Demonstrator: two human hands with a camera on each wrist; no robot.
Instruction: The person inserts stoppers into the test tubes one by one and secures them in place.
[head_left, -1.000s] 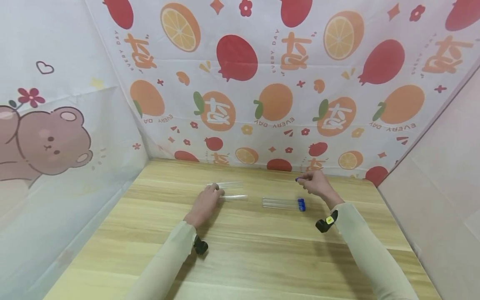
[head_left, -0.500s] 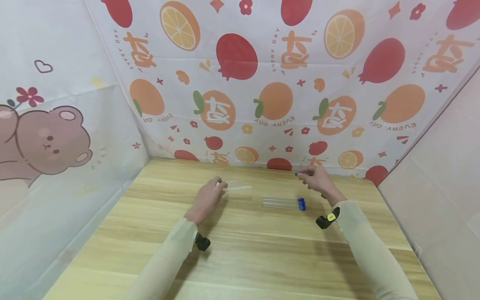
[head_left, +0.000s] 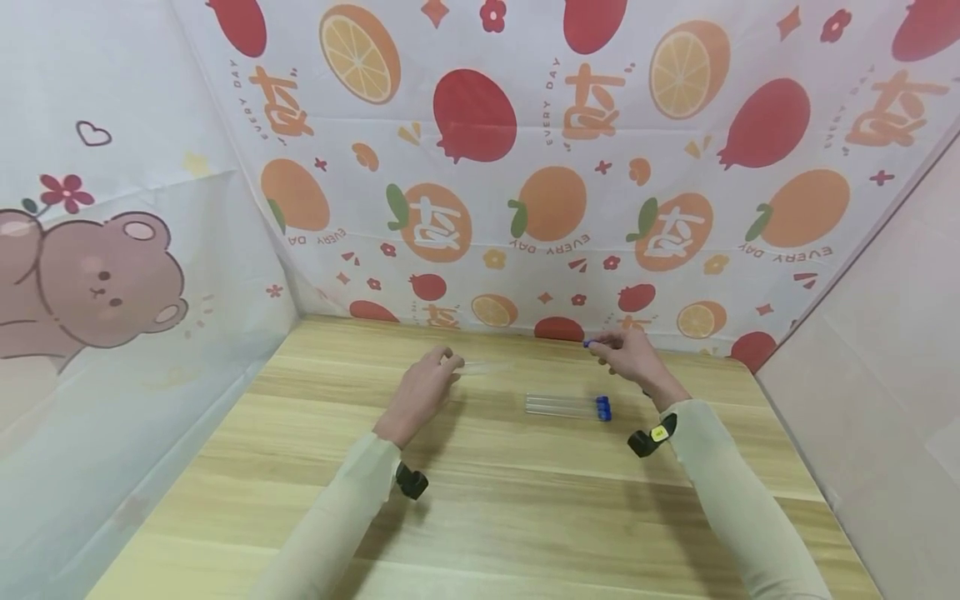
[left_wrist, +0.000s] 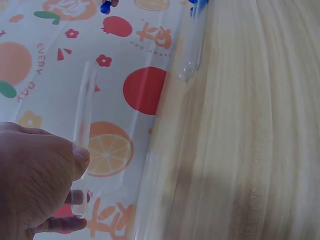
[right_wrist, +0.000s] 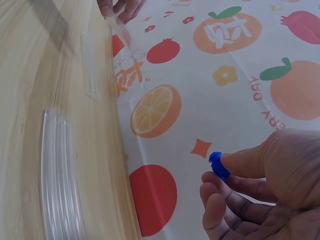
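In the left wrist view a clear, narrow test tube (left_wrist: 85, 112) is held by my left hand (head_left: 423, 390), thumb against its side, the tube raised above the table. My right hand (head_left: 636, 362) pinches a small blue stopper (right_wrist: 219, 166) between thumb and index finger, near the back edge of the table. The other right fingers are curled below, visible in the right wrist view. A gap separates the stopper from the tube. Several tubes (head_left: 561, 406) lie side by side between the hands, with blue stoppers (head_left: 603, 408) at their right ends.
Another clear tube (right_wrist: 90, 65) lies on the wooden table (head_left: 495, 500) close to the back edge. A fruit-printed cloth (head_left: 525, 167) rises right behind it. Pale cloth with a printed bear (head_left: 105, 283) stands at the left, and a plain pale wall (head_left: 900, 333) at the right.
My left hand has lifted a tube off the table and moved slightly back and right. My right hand, pinching the blue stopper, has risen slightly and shifted left.
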